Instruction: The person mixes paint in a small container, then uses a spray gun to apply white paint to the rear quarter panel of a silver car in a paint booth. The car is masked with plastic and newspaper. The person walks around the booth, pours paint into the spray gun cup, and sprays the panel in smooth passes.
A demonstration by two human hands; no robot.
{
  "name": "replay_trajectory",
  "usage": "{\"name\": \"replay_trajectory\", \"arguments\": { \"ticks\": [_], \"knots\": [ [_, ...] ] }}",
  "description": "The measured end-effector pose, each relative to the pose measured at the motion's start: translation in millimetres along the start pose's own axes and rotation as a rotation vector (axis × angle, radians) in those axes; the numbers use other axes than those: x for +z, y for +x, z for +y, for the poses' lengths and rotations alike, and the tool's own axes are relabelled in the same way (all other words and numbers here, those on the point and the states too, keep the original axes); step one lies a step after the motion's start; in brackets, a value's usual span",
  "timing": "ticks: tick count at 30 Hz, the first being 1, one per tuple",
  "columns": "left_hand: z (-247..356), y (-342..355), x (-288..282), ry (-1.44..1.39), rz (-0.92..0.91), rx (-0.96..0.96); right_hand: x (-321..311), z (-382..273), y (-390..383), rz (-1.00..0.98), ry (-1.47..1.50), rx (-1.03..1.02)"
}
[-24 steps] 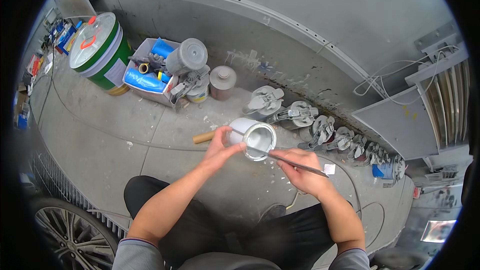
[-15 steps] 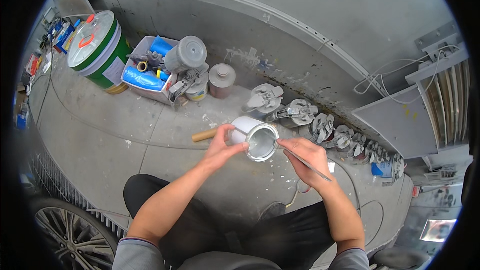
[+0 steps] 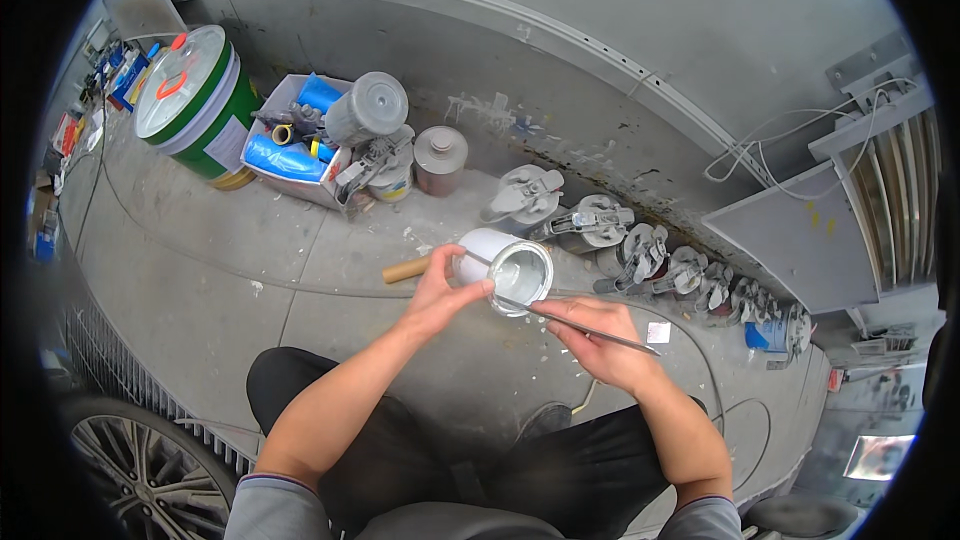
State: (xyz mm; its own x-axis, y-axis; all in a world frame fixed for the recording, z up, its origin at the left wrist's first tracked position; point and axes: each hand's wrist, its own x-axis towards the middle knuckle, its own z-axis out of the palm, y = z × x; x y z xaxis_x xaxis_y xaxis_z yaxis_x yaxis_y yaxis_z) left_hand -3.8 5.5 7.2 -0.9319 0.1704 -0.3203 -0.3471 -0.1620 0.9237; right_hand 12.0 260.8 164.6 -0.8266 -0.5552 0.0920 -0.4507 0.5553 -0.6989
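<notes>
Crouched on the workshop floor [image 3: 200,280], a person steadies a small white tin [image 3: 505,268] with the left hand [image 3: 440,290] clasped round its side, while the right hand [image 3: 600,335] pinches a thin metal rod [image 3: 575,320] at the rim, apparently mid-stir or prying; the next move calls for a firm grip on the tin.

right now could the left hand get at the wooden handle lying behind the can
Probably yes: the left hand grips the white can, and the wooden handle lies just beside its fingers with nothing between, though it would have to let go first.
</notes>
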Motion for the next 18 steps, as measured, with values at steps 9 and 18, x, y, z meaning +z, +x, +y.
{"name": "replay_trajectory", "arguments": {
  "ticks": [9,18],
  "knots": [
    [-1.0,2.3,-1.3,0.067,-0.027,-0.003,-13.5,8.8,0.9,0.123,-0.167,-0.041],
    [3.2,1.2,2.0,-0.017,-0.009,0.002,-8.8,6.5,-6.0,0.026,-0.125,0.032]
  ]
}}
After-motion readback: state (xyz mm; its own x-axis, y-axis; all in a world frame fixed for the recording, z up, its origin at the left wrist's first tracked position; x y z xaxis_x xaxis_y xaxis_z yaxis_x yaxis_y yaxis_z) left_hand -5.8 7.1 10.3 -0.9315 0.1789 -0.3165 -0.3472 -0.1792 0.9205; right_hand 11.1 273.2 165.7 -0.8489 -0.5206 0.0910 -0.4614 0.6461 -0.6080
